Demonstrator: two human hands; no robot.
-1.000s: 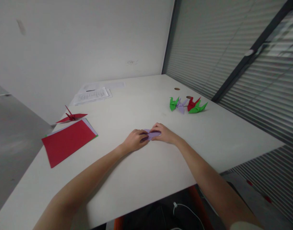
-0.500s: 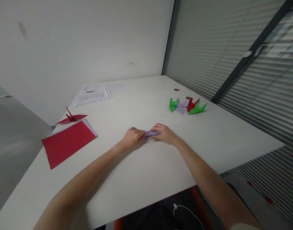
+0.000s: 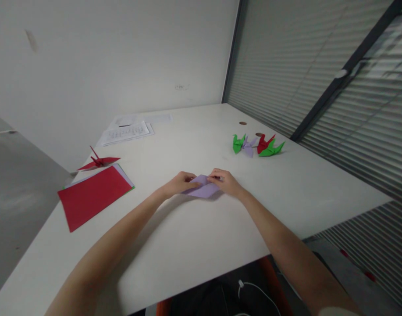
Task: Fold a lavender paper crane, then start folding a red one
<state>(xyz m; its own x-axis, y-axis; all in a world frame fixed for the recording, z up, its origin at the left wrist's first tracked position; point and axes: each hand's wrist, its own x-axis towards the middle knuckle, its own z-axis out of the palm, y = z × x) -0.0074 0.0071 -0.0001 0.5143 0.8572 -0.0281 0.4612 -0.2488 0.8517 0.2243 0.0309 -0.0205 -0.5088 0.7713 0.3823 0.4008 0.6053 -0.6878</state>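
Note:
A folded sheet of purple origami paper is held between my two hands, a little above the middle of the white table. My left hand pinches its left side, thumb along the near face. With thumb and fingers closed, my right hand grips the upper right part of the paper. Its lower edge spreads out toward me in a broad flap. Parts of both side corners are hidden behind the fingers.
To the left lies a stack of coloured sheets, red on top, with a red paper crane behind it. Printed papers lie farther back. Several folded cranes, among them a green one, stand at the right near the blinds.
The purple paper was a narrow strip flat between my hands; now it is opened into a wider shape. My left hand has shifted slightly left and up.

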